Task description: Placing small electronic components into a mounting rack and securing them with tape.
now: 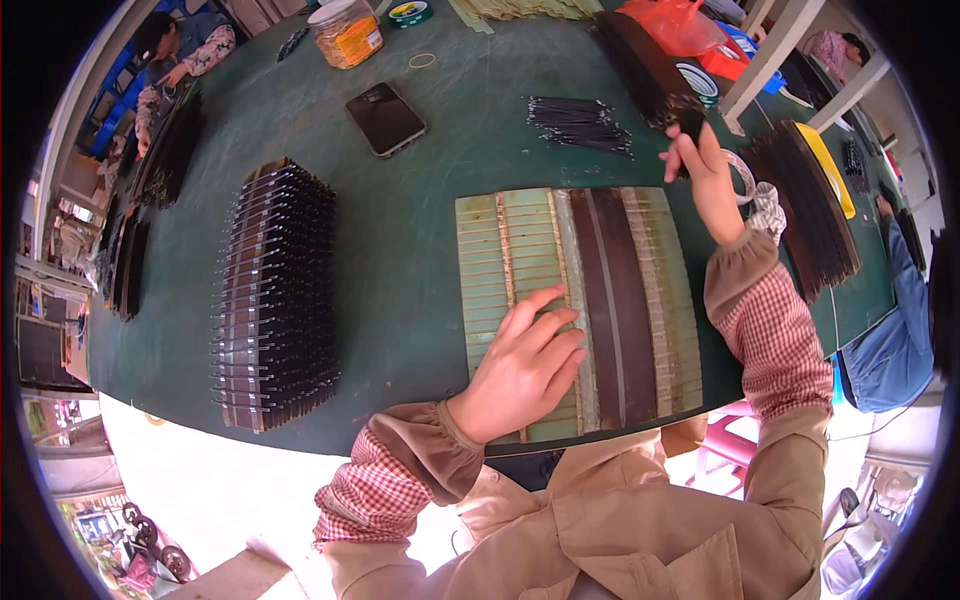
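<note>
Left hand on the ribbed green board, right hand at the dark strips

The left hand (522, 365) lies over the ribbed pale-green board (482, 260), its fingers bent and slightly spread, their tips near the board's middle seam; its grip is apart, with nothing seen between the fingers. The board lies flat at the near edge of the green table (420, 220), directly beneath that hand, and a dark brown band (635, 290) runs along it just to the right of the fingertips.

The right hand (708, 180) reaches past the board's far right corner to the near end of a long stack of dark strips (640, 65). Its fingers are curled about something dark there; whether the grip is clamped on a strip cannot be told.

Left of the board, well apart from both hands, stands a tall bundle of strips with thin pins (285, 300) sticking out. Beyond the board lie a pile of thin black pieces (578, 124) and, farther left, a smartphone (386, 118). A white tape roll (740, 175) sits just beside the right wrist
</note>
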`<state>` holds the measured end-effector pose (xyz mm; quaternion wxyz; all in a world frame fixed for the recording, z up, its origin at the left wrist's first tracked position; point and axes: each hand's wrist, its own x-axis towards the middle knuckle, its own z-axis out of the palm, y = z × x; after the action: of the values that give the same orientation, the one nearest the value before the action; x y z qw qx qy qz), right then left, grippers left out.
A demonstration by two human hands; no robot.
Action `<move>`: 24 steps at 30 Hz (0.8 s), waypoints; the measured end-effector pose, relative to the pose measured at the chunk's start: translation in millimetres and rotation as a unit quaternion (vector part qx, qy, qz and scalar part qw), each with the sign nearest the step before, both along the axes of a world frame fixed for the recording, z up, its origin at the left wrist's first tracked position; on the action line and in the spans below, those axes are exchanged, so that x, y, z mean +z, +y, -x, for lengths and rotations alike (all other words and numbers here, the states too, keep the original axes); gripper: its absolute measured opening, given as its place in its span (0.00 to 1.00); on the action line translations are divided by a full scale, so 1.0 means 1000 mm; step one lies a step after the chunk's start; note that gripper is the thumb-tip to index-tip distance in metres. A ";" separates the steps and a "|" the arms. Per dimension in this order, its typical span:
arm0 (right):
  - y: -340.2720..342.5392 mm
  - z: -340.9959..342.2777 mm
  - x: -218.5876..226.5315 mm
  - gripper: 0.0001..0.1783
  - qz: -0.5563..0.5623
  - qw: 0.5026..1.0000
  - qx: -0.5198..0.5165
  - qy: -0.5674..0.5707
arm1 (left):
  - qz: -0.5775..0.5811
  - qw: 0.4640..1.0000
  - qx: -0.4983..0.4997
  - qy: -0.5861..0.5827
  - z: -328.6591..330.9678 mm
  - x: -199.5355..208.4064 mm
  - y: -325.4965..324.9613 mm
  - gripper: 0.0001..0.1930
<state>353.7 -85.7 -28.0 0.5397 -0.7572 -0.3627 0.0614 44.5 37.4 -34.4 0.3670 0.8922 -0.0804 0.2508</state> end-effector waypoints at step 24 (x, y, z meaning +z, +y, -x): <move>-0.063 0.148 0.050 0.09 0.047 0.832 0.241 0.497 | 0.361 0.906 0.037 0.217 0.007 0.041 -0.020 0.03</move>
<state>205.7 -148.5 21.8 0.5789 -0.5376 -0.2132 0.5748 37.0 17.1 6.6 0.6630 0.7333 0.1303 0.0760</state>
